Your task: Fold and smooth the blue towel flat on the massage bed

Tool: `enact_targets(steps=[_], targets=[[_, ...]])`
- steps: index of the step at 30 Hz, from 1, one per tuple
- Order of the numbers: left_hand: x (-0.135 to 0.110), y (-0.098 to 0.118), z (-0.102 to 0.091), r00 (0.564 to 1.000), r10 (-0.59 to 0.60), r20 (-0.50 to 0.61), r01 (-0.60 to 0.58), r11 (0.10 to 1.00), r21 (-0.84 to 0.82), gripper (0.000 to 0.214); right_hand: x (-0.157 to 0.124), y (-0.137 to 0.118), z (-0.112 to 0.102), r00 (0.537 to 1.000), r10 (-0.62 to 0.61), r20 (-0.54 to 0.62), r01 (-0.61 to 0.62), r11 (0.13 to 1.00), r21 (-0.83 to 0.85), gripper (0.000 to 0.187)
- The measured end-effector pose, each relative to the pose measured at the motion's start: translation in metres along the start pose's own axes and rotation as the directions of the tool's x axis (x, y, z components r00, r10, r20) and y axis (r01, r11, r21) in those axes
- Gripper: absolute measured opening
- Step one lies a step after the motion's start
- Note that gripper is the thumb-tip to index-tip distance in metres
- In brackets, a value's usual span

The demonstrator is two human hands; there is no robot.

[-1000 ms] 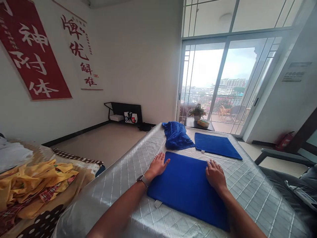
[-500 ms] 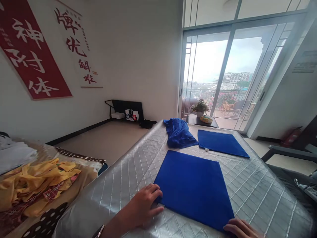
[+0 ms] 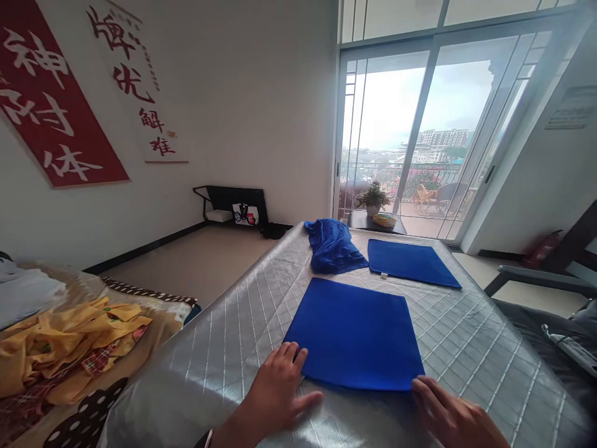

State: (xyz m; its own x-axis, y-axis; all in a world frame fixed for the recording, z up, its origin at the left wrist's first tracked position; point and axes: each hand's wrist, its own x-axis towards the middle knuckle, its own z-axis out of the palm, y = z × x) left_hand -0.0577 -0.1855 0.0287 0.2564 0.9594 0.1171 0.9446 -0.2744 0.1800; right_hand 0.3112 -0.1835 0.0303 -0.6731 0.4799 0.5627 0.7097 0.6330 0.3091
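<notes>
On quilt, both hands touching blue cloth

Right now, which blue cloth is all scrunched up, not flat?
The crumpled blue cloth at the far left is heaped up. The far flat cloth beside it and the near flat cloth lie smooth and squared.
</notes>
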Motion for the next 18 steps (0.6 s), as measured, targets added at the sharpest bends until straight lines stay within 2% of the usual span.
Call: enact_targets(steps=[3,7,12,14,18], targets=[[0.002,-0.002,0.001,1.0,-0.005,-0.016,0.006,0.996,0.087,0.04,0.021,0.007,-0.016,0.995,0.099,0.016,-0.099,0.995,0.018,0.032],[0.006,-0.022,-0.002,0.995,0.061,-0.078,-0.048,0.987,0.156,0.041,0.035,0.013,-0.025,0.993,0.118,-0.023,-0.117,0.992,0.054,0.024],[0.007,-0.051,-0.005,0.97,0.134,-0.202,-0.114,0.988,0.108,0.029,0.032,0.011,-0.023,0.99,0.132,-0.05,-0.128,0.989,0.07,0.019],[0.005,-0.058,-0.007,0.94,0.188,-0.285,-0.173,0.982,0.078,0.023,0.025,0.012,-0.024,0.991,0.125,-0.042,-0.12,0.988,0.101,0.019],[-0.002,-0.058,-0.026,0.831,0.332,-0.445,-0.36,0.933,0.025,0.018,-0.007,0.021,-0.03,0.993,0.119,-0.028,-0.113,0.983,0.143,0.033]])
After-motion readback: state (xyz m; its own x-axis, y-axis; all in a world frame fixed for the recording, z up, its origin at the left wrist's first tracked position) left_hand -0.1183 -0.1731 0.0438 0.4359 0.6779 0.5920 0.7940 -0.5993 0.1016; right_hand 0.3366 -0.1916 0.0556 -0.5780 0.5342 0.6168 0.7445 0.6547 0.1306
